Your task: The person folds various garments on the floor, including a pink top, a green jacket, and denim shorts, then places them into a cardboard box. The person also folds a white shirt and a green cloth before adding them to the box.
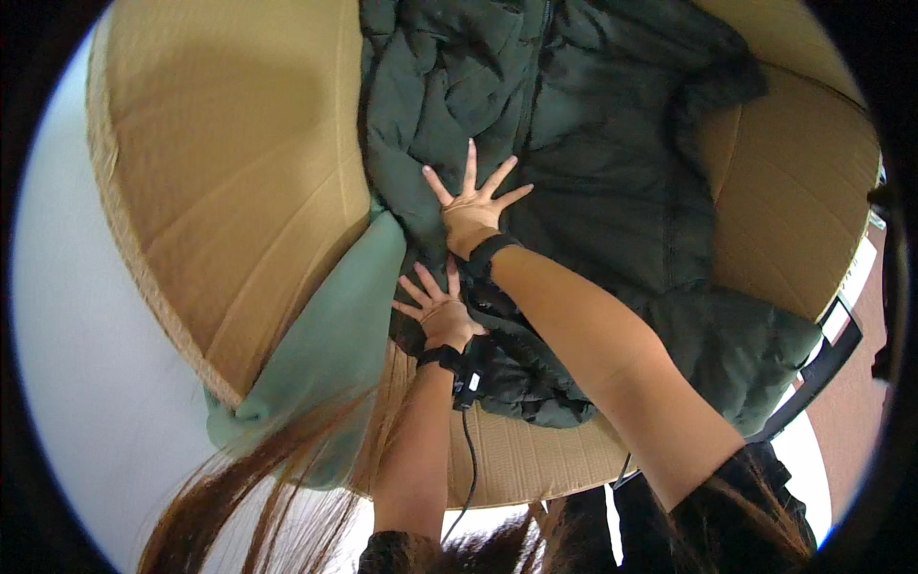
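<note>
"Where is the coat [602,172] lying?"

"Across the cardboard [239,143], stretching from twelve o'clock to four. The right hand [471,212] is resting on it toward twelve, the left hand [445,320] toward seven; both are splaying their fingers, grasping nothing."

"How much is lying spread?"

"Most, seemingly; folds bunching at five o'clock look left over."

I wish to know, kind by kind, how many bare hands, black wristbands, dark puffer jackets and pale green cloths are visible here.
Bare hands: 2 (left hand, right hand)
Black wristbands: 2 (left wristband, right wristband)
Dark puffer jacket: 1
Pale green cloth: 1
Total: 6
</note>
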A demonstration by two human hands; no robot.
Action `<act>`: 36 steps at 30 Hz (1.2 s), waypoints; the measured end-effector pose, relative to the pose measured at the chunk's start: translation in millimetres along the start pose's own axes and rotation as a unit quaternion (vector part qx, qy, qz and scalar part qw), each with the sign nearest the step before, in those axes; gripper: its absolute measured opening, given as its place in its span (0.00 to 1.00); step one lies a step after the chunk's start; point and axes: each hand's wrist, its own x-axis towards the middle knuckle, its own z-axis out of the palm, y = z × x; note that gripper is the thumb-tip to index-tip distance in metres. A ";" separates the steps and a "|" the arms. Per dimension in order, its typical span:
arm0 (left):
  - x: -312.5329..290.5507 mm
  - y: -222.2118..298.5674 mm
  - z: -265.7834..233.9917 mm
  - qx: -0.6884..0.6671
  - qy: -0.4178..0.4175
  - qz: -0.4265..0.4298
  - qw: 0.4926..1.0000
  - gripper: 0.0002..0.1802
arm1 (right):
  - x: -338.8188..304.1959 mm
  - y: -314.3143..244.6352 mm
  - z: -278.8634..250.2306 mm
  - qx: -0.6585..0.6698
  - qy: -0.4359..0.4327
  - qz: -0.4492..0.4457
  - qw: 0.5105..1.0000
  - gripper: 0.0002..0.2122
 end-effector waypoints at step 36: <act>-28.6 25.9 -21.9 -0.024 0.146 -0.055 0.987 0.79 | -343.4 270.6 -8.4 0.485 0.388 -0.098 0.778 0.09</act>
